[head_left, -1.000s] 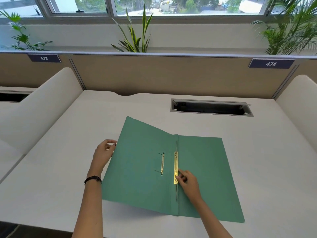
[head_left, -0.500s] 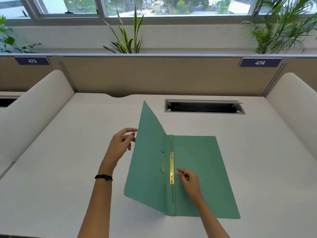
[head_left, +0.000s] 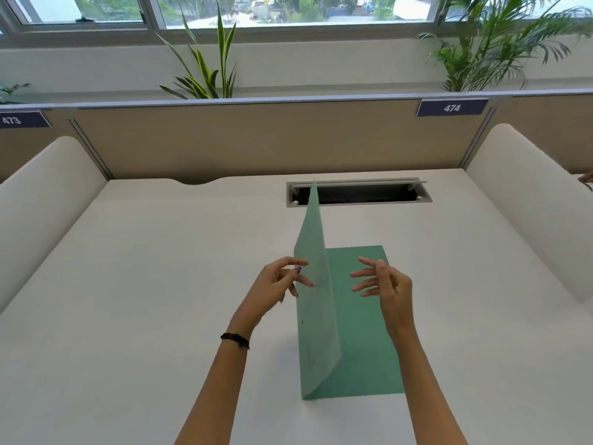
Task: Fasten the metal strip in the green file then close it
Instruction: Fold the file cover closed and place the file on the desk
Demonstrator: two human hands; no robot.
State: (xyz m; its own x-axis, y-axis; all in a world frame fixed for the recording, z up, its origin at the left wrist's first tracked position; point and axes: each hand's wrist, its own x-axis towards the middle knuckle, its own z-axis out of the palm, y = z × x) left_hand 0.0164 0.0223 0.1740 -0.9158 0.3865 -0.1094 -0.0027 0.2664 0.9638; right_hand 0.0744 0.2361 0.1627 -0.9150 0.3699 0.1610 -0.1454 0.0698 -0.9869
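Observation:
The green file lies on the white desk with its back cover flat. Its front cover stands almost upright on the spine, pale outer face toward the left. My left hand is at that cover's left side, thumb and fingertips pinched on its edge. On the other side, my right hand hovers above the back cover with fingers spread, touching nothing. The upright cover hides the metal strip.
A cable slot is cut into the desk just behind the file. Curved white dividers stand at the left and right, with a beige partition across the back. Someone's fingertips show at the far right edge.
My left hand swung the front cover up from nearly flat on the left to upright. My right hand lifted off the metal strip and now hangs in the air.

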